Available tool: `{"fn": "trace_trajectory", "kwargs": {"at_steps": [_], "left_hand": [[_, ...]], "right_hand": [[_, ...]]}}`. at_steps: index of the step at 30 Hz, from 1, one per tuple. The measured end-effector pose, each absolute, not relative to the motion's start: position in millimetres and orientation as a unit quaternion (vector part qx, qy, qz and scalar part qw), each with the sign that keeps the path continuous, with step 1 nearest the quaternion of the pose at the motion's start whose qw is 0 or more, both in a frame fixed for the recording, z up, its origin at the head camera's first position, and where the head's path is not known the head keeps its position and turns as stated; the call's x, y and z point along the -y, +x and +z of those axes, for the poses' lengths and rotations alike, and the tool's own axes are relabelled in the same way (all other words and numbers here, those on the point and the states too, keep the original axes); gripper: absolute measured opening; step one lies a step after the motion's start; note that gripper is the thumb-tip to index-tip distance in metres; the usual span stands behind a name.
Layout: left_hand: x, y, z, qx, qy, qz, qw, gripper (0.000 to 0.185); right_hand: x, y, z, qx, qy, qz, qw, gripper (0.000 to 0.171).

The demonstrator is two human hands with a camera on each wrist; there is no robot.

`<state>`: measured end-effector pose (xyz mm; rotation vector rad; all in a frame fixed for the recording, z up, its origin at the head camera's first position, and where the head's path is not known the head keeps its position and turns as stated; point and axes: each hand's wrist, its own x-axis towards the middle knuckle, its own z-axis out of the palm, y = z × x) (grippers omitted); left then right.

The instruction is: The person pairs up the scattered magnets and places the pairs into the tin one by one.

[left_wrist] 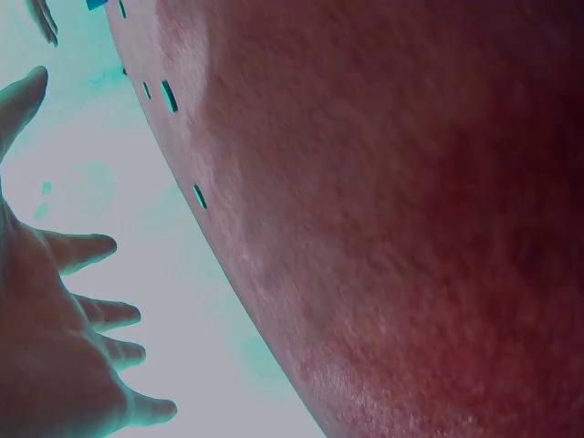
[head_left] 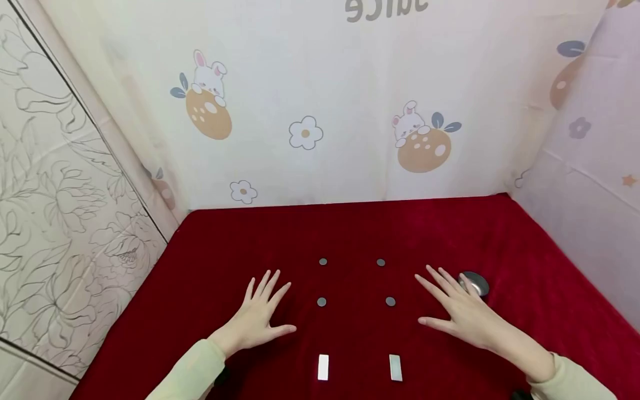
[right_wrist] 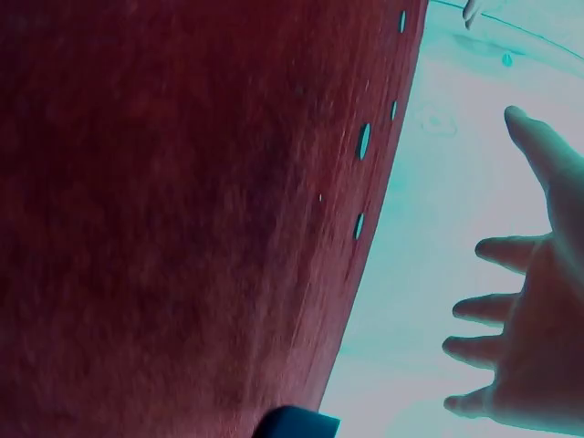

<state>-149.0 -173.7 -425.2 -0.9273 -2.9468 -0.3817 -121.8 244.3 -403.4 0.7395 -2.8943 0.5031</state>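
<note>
My left hand (head_left: 256, 319) is spread flat with straight fingers at the left of the red cloth, holding nothing. On the right, my right hand (head_left: 467, 314) is likewise spread, its fingertips overlapping a shiny round metal dish (head_left: 479, 284) in the head view. Between the hands lie several small grey discs, among them a near left disc (head_left: 321, 302), a near right disc (head_left: 390, 301), a far left disc (head_left: 323, 261) and a far right disc (head_left: 381, 262). Closer to me are two small rectangular plates: a bright white one (head_left: 323, 367) and a pale grey-green one (head_left: 395, 368).
The table is covered by a red velvet cloth (head_left: 240, 239). Behind it hangs a pale curtain (head_left: 350, 161) printed with rabbits and flowers. More curtain (head_left: 585, 194) borders the right side, and a flower-patterned panel (head_left: 65, 183) stands at the left.
</note>
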Motion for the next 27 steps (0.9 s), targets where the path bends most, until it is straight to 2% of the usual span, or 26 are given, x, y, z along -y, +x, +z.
{"fn": "trace_trajectory", "kwargs": {"at_steps": [6,16,27], "left_hand": [[168.8,-146.6,-424.5,0.938,-0.315,-0.14,0.007,0.08],[158.9,-140.3,-422.5,0.921,-0.338,-0.193,-0.028,0.076],[145.3,-132.3,-424.4,0.904,-0.335,-0.25,-0.092,0.07]], "right_hand": [[-236.2,-119.0,-401.3,0.944,0.244,0.22,0.018,0.069],[-223.7,-113.4,-404.3,0.931,0.273,0.243,0.025,0.065],[-213.1,-109.1,-410.3,0.917,0.302,0.26,-0.006,0.057]]}}
